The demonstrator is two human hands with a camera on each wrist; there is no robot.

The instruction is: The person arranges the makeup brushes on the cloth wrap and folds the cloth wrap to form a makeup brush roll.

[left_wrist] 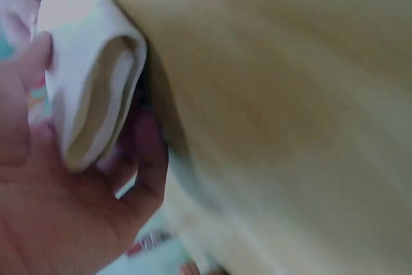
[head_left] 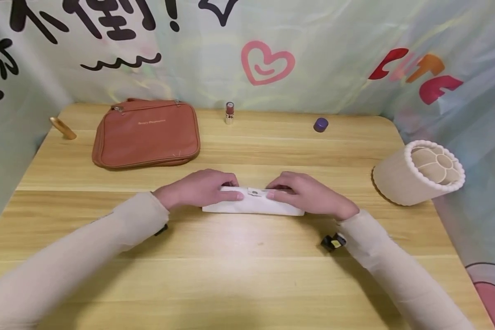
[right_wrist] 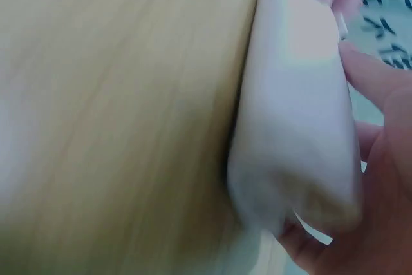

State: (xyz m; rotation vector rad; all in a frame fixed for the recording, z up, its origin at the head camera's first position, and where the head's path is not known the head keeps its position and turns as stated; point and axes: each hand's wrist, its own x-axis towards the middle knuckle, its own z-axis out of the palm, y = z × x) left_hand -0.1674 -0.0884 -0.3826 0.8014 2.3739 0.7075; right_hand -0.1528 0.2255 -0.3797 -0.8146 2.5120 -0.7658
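Note:
A white rolled-up case (head_left: 253, 206) with a small snap tab lies crosswise at the table's middle. Its open end in the left wrist view shows several folded layers around a hollow. My left hand (head_left: 200, 189) grips the case's left part, thumb on the upper face and fingers curled behind and under it. On the other side of the tab, my right hand (head_left: 307, 192) holds it the same way, thumb near the snap. The right wrist view shows the rounded right end of the roll (right_wrist: 296, 127) between thumb and fingers.
A reddish-brown zip bag (head_left: 148, 133) lies at the back left, beside a golden tube (head_left: 63, 128). An uncapped lipstick (head_left: 229, 113) stands at the back, with a small purple jar or cap (head_left: 321, 124) further right. A cream lampshade (head_left: 412, 176) lies tilted at the right edge.

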